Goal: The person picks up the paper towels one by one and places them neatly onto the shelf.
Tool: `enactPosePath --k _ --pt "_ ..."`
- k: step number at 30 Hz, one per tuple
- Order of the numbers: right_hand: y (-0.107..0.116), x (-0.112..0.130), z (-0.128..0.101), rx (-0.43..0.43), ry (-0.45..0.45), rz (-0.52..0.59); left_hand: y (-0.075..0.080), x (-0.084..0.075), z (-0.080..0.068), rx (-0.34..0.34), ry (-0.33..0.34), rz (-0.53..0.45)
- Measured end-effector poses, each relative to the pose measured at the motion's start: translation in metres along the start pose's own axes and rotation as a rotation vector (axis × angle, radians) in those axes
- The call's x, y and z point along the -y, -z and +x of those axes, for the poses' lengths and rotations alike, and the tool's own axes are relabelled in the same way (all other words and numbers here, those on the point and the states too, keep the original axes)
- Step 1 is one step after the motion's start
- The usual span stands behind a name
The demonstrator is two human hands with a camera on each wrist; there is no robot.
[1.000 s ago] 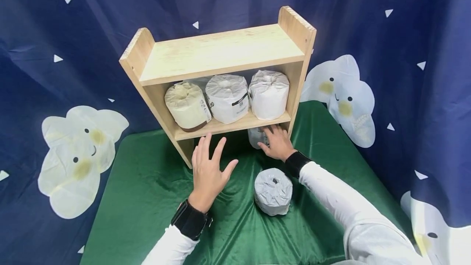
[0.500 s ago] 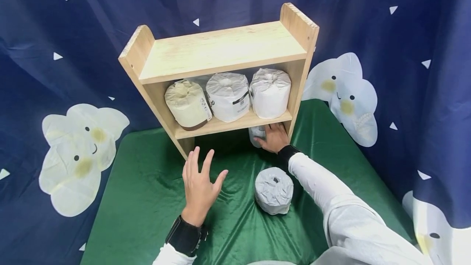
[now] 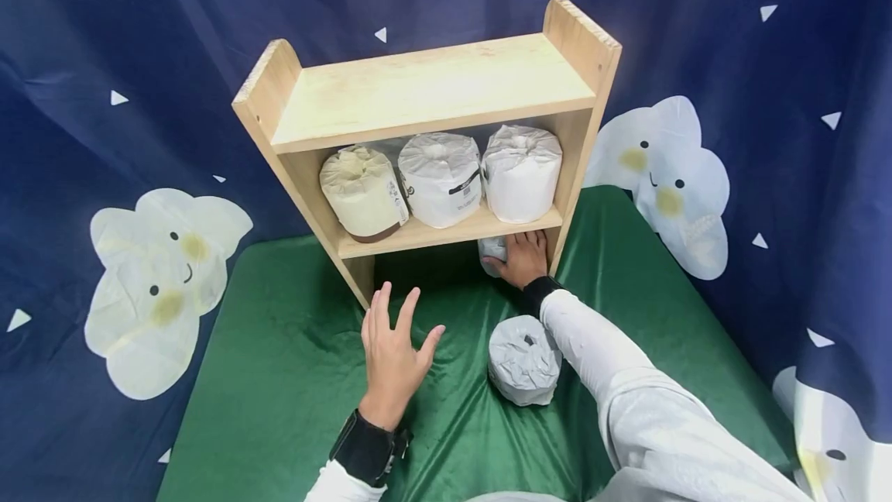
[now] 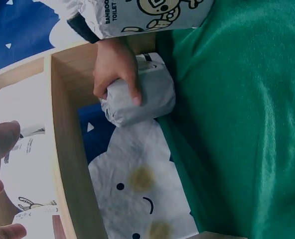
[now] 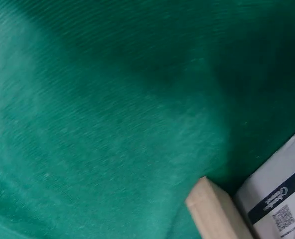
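At the far left we observed a blue backdrop printed with white clouds, behind a green cloth that covered the work surface. Our left hand hovered low over that cloth in front of the wooden shelf unit, fingers straight and spread, holding nothing. On the middle board of the shelf unit we recorded three wrapped rolls standing side by side: a cream roll at the left, a white roll with a dark label in the centre, and a plain white roll at the right, each just beside or touching its neighbour. Below that board, in the bottom bay at its right end, our right hand gripped a grey wrapped roll; the left wrist view showed the fingers curled over the top of this roll, which rested against the cloth inside the shelf frame. A second grey wrapped roll stood on the cloth in front of the shelf unit, just beside our right sleeve and apart from the left hand.
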State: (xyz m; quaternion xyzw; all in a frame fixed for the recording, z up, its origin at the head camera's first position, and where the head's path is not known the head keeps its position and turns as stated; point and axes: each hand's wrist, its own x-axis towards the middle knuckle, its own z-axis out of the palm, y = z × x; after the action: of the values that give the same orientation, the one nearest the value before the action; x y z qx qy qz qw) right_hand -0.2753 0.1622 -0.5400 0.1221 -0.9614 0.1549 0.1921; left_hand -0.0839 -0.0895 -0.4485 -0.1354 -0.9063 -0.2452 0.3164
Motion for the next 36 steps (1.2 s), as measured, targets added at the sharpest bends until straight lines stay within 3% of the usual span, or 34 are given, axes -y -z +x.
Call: enactPosePath --k 4,9,15,36 --pt "0.001 0.005 0.002 0.031 -0.042 0.014 -0.001 0.0 -0.004 0.003 0.009 -0.004" --pt "0.0 0.006 0.003 0.01 -0.039 0.048 -0.002 0.001 -0.006 0.015 0.019 -0.008" --pt "0.003 0.007 0.005 0.052 -0.057 0.07 0.002 0.002 -0.004 0.033 0.038 -0.004" --pt "0.022 0.004 -0.009 0.058 -0.011 0.124 0.001 0.0 -0.004 0.038 0.038 0.001"
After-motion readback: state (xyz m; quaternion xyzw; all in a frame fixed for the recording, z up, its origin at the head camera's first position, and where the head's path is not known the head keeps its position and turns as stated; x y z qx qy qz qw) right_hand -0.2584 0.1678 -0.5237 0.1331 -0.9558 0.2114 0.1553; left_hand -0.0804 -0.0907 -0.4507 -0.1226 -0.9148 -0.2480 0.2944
